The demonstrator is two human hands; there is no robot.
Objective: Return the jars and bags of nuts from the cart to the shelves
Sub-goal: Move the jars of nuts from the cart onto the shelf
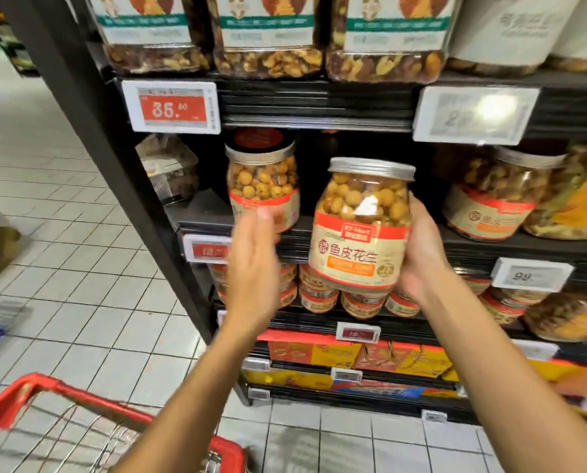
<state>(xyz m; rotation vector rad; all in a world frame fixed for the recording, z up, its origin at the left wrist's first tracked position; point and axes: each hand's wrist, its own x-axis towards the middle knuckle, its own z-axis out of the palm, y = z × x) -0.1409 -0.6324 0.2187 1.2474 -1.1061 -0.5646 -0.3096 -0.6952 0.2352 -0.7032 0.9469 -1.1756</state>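
So the jar (pixel 362 230) of coated peanuts, silver lid and red-and-cream label, is up in the air, leaning a bit, right in front of the middle shelf (pixel 196 206). The right hand (pixel 422 250) grips it from its right side and from underneath. Most of that hand's fingers curl round the back of the jar, so you barely see them. The left hand (pixel 254 268) is just beside the jar on its left, flat and released, holding nothing. It's badly motion-blurred, and its fingertips overlap the label of a matching jar on the shelf (pixel 261 179); can't tell if they touch it. The red cart (pixel 90 397) is cut off at the bottom left, and its basket is too blurry to read.
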